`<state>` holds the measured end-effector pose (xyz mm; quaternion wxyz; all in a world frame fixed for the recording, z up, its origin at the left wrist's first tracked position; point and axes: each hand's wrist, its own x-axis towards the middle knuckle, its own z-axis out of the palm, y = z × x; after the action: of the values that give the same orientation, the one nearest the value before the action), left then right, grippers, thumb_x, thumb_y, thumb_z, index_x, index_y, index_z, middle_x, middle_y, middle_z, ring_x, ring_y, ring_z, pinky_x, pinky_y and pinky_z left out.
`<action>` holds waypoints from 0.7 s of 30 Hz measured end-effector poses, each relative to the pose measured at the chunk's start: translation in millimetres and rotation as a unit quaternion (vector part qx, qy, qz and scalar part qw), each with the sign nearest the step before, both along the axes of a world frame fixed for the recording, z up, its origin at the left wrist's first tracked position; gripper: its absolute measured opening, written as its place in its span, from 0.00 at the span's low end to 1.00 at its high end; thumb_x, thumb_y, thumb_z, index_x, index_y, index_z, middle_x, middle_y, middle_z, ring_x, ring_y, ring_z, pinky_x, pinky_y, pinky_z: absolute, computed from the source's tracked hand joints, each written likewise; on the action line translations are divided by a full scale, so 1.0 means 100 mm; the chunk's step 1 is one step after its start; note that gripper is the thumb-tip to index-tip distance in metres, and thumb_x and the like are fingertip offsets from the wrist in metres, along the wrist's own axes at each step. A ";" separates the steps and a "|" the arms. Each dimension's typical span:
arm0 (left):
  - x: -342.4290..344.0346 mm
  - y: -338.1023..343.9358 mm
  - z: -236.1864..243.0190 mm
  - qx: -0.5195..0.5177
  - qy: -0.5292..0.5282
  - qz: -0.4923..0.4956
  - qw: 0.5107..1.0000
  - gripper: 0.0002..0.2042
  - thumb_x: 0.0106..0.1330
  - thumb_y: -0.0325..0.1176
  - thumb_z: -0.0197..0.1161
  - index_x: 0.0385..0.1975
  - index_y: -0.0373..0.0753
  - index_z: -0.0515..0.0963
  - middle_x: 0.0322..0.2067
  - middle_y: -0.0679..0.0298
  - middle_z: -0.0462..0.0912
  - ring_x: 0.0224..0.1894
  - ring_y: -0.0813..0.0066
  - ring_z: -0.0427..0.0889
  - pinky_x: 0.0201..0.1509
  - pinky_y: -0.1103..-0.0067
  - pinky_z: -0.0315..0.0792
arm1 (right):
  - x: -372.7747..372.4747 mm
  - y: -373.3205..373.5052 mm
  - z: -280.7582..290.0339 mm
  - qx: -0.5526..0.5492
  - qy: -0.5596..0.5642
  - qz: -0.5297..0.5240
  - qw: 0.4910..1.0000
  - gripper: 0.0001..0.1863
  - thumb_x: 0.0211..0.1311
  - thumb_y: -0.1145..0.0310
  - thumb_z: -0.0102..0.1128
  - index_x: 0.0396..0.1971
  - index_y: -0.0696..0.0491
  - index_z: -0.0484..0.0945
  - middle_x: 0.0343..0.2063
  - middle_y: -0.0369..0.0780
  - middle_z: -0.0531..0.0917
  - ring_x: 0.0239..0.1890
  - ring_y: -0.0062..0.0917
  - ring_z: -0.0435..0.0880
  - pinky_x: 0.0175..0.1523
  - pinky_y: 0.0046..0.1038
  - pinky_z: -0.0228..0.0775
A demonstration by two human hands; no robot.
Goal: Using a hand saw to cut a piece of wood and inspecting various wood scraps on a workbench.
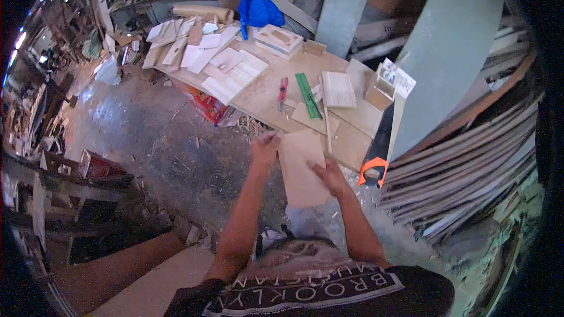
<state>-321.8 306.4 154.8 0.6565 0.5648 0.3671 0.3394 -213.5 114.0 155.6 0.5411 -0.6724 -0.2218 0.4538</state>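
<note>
Now the pale board (301, 170) is gripped at its right edge by the right hand (331, 177); near its far-left corner the left hand (265, 145) is seen, finger grip unclear.

Plain tan rectangular board (302, 171), broad face showing, in right hand (330, 177).

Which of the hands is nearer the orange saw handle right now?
Right. The right hand is on the pale board's right edge, left of the orange saw handle; the left hand is farther left, by the board's upper left corner.
</note>
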 end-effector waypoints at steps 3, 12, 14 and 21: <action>0.17 0.04 0.29 -0.147 -0.009 -0.082 0.986 0.07 0.59 0.30 0.66 0.30 0.32 0.81 0.24 0.68 0.81 0.26 0.81 0.78 0.27 0.84 0.72 | 0.09 -0.04 0.14 0.003 -0.069 -0.033 0.997 0.21 0.61 0.61 0.60 0.50 0.56 0.75 0.41 0.40 0.81 0.42 0.24 0.79 0.48 0.29 0.72; 0.43 0.44 0.03 0.063 0.161 -0.059 0.983 0.08 0.62 0.30 0.62 0.35 0.32 0.80 0.28 0.64 0.81 0.26 0.81 0.76 0.30 0.82 0.74 | 0.53 0.30 -0.05 0.069 0.085 -0.078 0.991 0.21 0.62 0.64 0.59 0.52 0.56 0.73 0.40 0.39 0.83 0.40 0.25 0.81 0.45 0.30 0.74; 0.57 0.12 0.44 -0.210 0.050 -0.106 0.971 0.13 0.63 0.32 0.61 0.43 0.31 0.77 0.35 0.61 0.80 0.32 0.82 0.76 0.35 0.82 0.73 | 0.55 0.31 -0.04 0.086 0.109 -0.083 0.987 0.20 0.62 0.64 0.59 0.52 0.57 0.73 0.39 0.40 0.83 0.39 0.26 0.81 0.45 0.30 0.74; 0.85 0.32 -0.06 -0.083 0.006 -0.177 0.981 0.18 0.65 0.34 0.60 0.52 0.34 0.75 0.41 0.66 0.81 0.42 0.78 0.77 0.48 0.79 0.72 | 0.61 0.77 -0.33 0.070 -0.181 -0.156 0.969 0.19 0.62 0.68 0.59 0.51 0.58 0.72 0.40 0.38 0.82 0.39 0.19 0.79 0.44 0.26 0.74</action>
<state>-236.4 338.1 148.3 0.7485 0.5663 0.2925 0.1831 -152.4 191.4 122.3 0.6018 -0.7300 -0.2394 0.2182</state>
